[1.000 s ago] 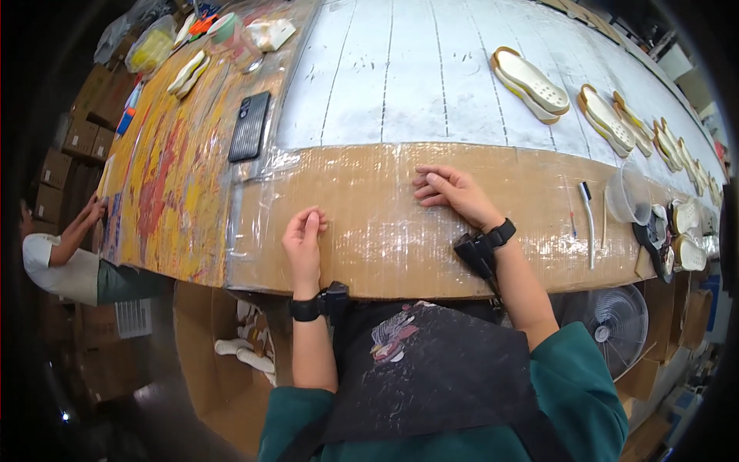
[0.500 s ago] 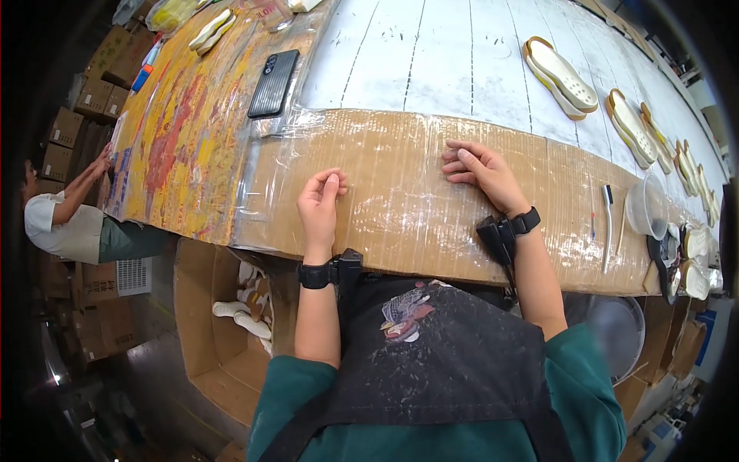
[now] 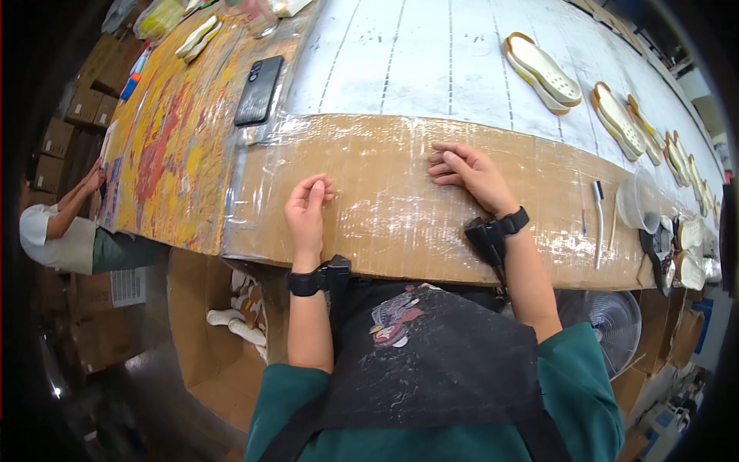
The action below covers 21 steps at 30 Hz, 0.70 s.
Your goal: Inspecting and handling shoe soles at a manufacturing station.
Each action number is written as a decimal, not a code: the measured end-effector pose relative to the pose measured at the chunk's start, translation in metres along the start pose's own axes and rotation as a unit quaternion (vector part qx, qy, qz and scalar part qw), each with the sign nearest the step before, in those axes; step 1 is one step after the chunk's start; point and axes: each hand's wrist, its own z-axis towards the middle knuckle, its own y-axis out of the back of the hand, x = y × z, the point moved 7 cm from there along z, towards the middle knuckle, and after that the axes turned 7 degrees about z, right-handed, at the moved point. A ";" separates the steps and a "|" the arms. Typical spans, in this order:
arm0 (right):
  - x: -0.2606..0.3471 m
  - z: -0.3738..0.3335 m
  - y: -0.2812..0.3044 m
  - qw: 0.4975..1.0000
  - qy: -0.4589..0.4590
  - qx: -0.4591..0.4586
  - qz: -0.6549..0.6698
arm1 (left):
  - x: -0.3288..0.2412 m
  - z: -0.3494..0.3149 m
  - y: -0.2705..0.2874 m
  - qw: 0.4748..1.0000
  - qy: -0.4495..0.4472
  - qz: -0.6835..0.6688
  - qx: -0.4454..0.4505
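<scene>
My left hand [image 3: 306, 219] hovers over the left part of a plastic-wrapped cardboard sheet [image 3: 369, 223]. Its fingers are loosely bent, the thumb beside them, and it holds nothing. Farther right, my right hand [image 3: 473, 179] hangs above the same sheet with its fingers loosely stretched toward the left. Nothing is in it either. Both wrists wear black straps with small black devices. Beyond the cardboard, a white shoe sole with a tan rim [image 3: 543, 73] lies on a pale surface with dashed lines.
A black phone [image 3: 259, 91] lies at the upper left. To the right are a white-handled brush [image 3: 599, 227], a clear plastic tub [image 3: 637, 202] and several more soles. Below the edge stand a cardboard box [image 3: 202, 331] of soles and a fan [image 3: 616, 331]. Another person works at far left.
The whole view has shifted slightly, so things on the table appear a little farther left. Both hands keep nearly the same pose over the cardboard.
</scene>
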 end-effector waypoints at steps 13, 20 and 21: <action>-0.001 -0.003 0.002 0.999 0.006 0.026 -0.019 | -0.005 -0.006 -0.001 1.000 0.000 0.016 -0.007; 0.001 -0.005 0.004 1.000 0.016 0.016 -0.005 | -0.006 -0.008 -0.004 1.000 0.001 0.026 -0.009; 0.002 -0.005 0.004 1.000 0.017 0.019 -0.003 | -0.006 -0.008 -0.004 1.000 -0.001 0.028 -0.008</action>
